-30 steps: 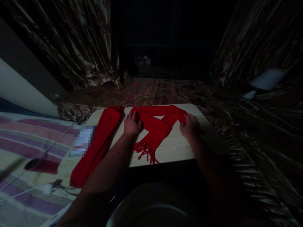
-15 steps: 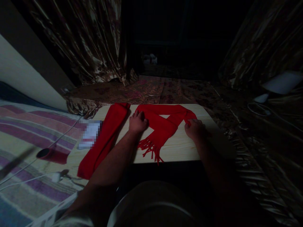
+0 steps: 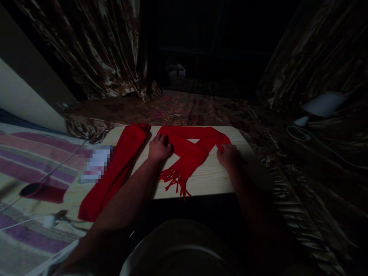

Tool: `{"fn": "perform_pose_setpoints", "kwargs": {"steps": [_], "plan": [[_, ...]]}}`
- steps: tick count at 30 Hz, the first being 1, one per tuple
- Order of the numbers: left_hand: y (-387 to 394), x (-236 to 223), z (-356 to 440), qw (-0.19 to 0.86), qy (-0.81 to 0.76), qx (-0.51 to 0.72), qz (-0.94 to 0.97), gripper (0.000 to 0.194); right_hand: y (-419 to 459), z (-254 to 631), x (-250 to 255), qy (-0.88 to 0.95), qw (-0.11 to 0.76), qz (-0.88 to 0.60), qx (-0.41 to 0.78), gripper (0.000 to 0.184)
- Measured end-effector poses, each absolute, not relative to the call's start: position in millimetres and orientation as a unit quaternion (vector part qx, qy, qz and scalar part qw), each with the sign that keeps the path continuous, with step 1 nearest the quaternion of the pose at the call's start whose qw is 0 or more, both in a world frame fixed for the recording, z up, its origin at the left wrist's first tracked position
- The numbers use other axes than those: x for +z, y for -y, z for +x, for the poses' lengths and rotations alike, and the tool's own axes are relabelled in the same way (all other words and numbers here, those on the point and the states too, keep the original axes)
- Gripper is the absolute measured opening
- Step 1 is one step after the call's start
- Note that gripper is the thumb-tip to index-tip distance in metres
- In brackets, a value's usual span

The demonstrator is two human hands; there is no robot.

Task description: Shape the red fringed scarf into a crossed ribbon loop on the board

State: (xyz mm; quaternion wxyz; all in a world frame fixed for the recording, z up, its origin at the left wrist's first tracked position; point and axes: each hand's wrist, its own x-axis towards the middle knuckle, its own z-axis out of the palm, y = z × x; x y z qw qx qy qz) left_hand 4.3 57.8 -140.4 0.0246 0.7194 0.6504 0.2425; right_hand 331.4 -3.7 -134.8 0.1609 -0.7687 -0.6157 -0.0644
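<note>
A red fringed scarf (image 3: 186,151) lies folded in a triangle-like shape on a pale wooden board (image 3: 212,178). My left hand (image 3: 159,147) rests on the scarf's left bend, fingers curled down against the cloth. At the scarf's right bend my right hand (image 3: 228,156) has its fingers closed on the fabric. The fringe end points toward me near the board's front edge. Another folded red cloth (image 3: 115,172) lies diagonally to the left of my left arm.
A striped blanket (image 3: 34,165) with white cables, a dark red cylinder (image 3: 40,191) and a blurred-out item (image 3: 93,168) lies at left. Shiny brown patterned curtains and fabric surround the board. A white object (image 3: 322,105) with a cable sits at right.
Both hands stay on the scarf's bends with hardly any movement; only the camera view has shifted slightly.
</note>
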Motion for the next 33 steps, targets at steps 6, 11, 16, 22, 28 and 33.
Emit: {"fn": "perform_pose_setpoints", "kwargs": {"steps": [6,11,16,22,28,33], "plan": [[-59,-143,3,0.024,-0.647,0.249,0.72,0.063,7,329,-133,0.614,0.15,-0.772,-0.071,0.036],[-59,-143,2,0.024,-0.63,0.282,0.723,0.059,6,329,-134,0.609,0.162,-0.773,-0.074,0.033],[-51,-133,6,0.002,-0.563,0.375,0.736,0.048,6,329,-134,0.609,0.166,-0.772,-0.072,0.032],[-39,-131,20,0.078,-0.389,0.342,0.852,0.051,7,331,-134,0.614,0.169,-0.766,-0.083,0.031],[-39,-138,20,0.13,-0.375,0.195,0.897,0.052,5,332,-136,0.612,0.166,-0.769,-0.078,0.031],[-43,-140,18,0.14,-0.378,0.21,0.891,0.049,4,333,-139,0.614,0.178,-0.765,-0.078,0.031]]}}
